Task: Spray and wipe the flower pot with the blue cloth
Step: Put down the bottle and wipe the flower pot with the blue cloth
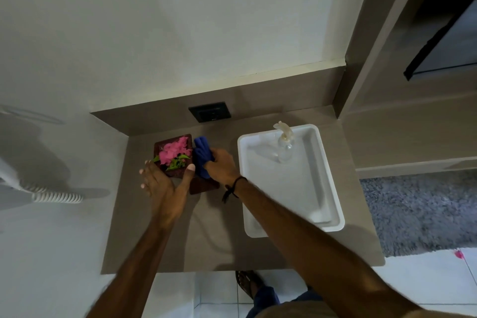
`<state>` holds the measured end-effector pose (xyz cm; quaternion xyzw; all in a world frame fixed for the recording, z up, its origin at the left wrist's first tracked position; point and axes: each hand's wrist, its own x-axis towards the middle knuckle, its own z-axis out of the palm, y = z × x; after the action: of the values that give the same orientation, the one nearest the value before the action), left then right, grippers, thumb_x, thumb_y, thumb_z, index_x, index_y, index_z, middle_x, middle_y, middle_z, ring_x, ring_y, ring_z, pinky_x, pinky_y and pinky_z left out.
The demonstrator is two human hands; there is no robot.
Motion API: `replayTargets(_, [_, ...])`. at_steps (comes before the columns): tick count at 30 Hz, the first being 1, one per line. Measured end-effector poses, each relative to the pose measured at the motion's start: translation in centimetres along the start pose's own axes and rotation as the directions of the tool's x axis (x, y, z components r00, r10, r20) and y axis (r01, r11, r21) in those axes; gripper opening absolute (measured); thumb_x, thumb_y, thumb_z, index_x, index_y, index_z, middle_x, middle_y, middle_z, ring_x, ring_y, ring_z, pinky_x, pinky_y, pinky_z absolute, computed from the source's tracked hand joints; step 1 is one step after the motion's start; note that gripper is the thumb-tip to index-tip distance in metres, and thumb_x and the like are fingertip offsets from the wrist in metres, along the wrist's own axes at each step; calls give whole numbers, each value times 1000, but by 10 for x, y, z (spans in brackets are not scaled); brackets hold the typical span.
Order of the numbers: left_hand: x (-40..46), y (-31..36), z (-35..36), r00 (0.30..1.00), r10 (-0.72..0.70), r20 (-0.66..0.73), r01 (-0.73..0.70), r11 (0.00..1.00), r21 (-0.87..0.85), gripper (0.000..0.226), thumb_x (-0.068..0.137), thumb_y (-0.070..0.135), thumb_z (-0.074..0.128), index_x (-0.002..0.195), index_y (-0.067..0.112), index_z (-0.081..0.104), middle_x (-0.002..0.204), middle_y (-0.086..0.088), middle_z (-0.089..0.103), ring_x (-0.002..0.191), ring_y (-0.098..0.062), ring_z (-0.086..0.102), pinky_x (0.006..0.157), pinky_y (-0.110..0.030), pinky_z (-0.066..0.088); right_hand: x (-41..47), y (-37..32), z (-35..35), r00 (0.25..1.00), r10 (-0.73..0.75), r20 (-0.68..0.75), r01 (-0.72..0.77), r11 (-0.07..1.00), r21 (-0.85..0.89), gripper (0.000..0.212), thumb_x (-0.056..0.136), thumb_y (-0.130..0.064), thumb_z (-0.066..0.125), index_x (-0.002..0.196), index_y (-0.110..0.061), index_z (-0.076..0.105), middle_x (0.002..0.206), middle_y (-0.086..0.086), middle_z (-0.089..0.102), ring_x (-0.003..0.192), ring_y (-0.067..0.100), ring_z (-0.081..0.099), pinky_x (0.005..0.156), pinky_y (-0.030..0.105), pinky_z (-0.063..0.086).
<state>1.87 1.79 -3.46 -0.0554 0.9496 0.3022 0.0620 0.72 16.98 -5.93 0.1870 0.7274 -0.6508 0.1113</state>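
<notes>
A dark brown square flower pot (162, 142) with pink flowers and green leaves stands near the back left of the brown counter. My left hand (165, 183) grips the pot's near side, thumb on its right corner. My right hand (222, 164) is closed on the blue cloth (201, 154) and presses it against the pot's right side. A clear spray bottle (284, 146) stands upright in the far end of the white tray.
The white tray (333, 204) takes up the counter's right part. A dark brown coaster (204, 186) lies under my hands. A black wall socket (209, 114) sits behind the pot. A grey rug (418, 212) and tiled floor lie to the right and below.
</notes>
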Motion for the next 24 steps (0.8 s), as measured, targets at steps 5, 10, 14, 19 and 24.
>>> replayTargets(5, [-3,1,1,1000,3,5,-3,1000,30,125,71,88,39,157,11,-10,169,-11,-10,154,-23,-19,121,-45,-13,-1,6,8,999,-27,-40,27,999,20,36,89,-4,55,124,-6,63,109,19,72,101,35,68,92,50,57])
replayTargets(10, [-5,5,-3,1000,24,1,-24,999,43,120,76,81,42,157,8,-9,169,-13,-8,154,-25,-17,119,-41,-14,-11,39,13,1000,21,-14,-23,988,-154,35,90,-4,57,124,-4,60,113,20,70,104,36,67,87,41,57])
replayTargets(14, [-7,9,-1,1000,19,-1,-19,997,72,119,78,78,44,157,5,-7,168,-16,-6,154,-28,-14,121,-44,-12,17,24,10,998,57,-36,-62,987,-151,40,86,-1,55,126,-4,62,116,21,69,108,37,66,90,38,54])
replayTargets(19, [-7,10,1,999,-12,-37,15,997,80,114,83,70,51,156,1,-4,168,-19,-3,155,-30,-11,123,-45,-9,-11,50,26,997,10,-70,-23,983,-184,32,93,-9,55,124,-6,62,106,19,72,96,36,69,72,36,53])
replayTargets(24, [-4,10,0,1000,-2,-25,5,994,106,118,80,76,46,156,0,-4,168,-20,-2,155,-30,-10,122,-45,-10,14,42,14,991,104,-90,-125,955,-268,24,90,-10,55,112,-2,64,110,22,70,103,40,66,76,34,49])
